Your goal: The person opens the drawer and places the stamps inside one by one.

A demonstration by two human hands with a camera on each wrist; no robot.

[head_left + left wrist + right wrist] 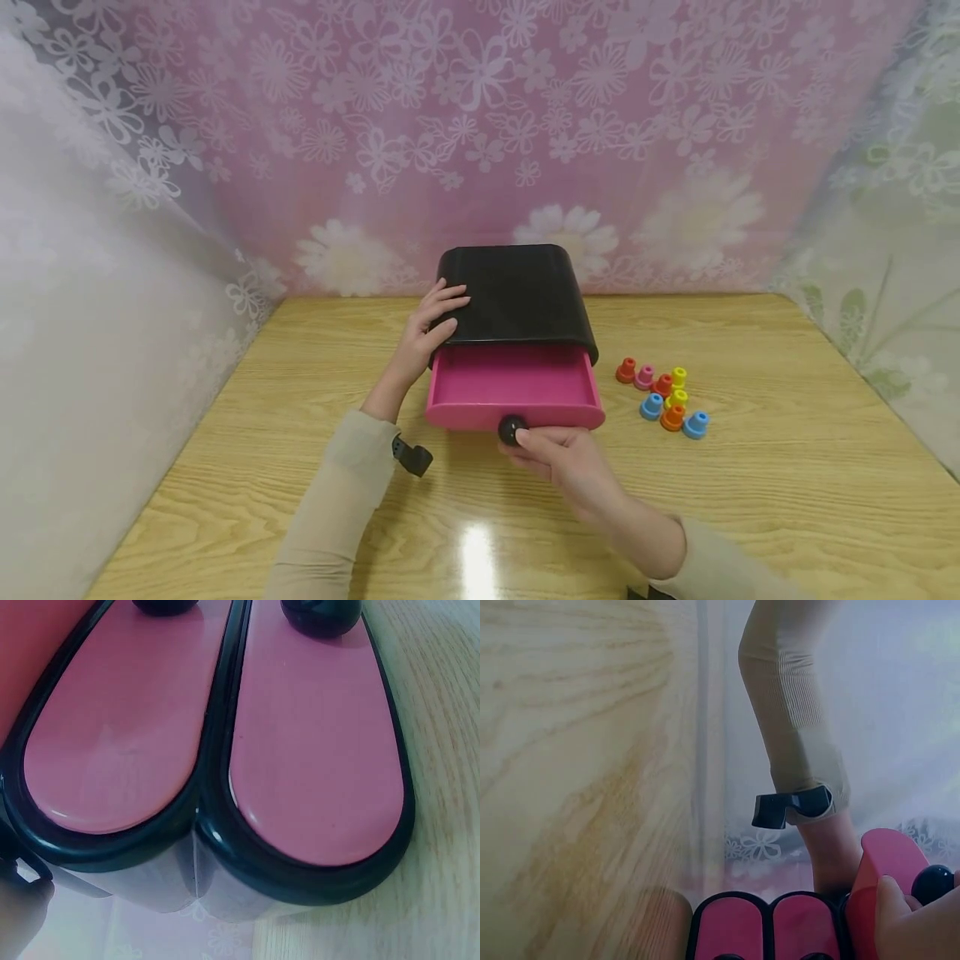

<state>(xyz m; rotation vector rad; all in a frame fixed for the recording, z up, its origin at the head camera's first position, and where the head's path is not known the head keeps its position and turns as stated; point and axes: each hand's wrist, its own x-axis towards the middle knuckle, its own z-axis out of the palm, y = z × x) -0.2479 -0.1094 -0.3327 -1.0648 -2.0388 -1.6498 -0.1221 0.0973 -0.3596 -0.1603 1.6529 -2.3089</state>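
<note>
On the wooden counter (262,467), a black cabinet (517,296) is set toward the back. Its pink top drawer (465,415) is partly open. The cabinet is apparently braced by the left hand (429,325), fingers outstretched, while the knob (512,428) is pinched by the right hand (566,462). Room is left in front; small cones (663,385) are clustered at right.

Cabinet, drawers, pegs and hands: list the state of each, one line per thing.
Cabinet: standing on the table
Top drawer: pulled out, open
Middle drawer: closed
Bottom drawer: closed
Knob of the top drawer: gripped
Pegs: standing on the table, narrow end up
Left hand: resting on the cabinet
Right hand: holding the knob
</note>
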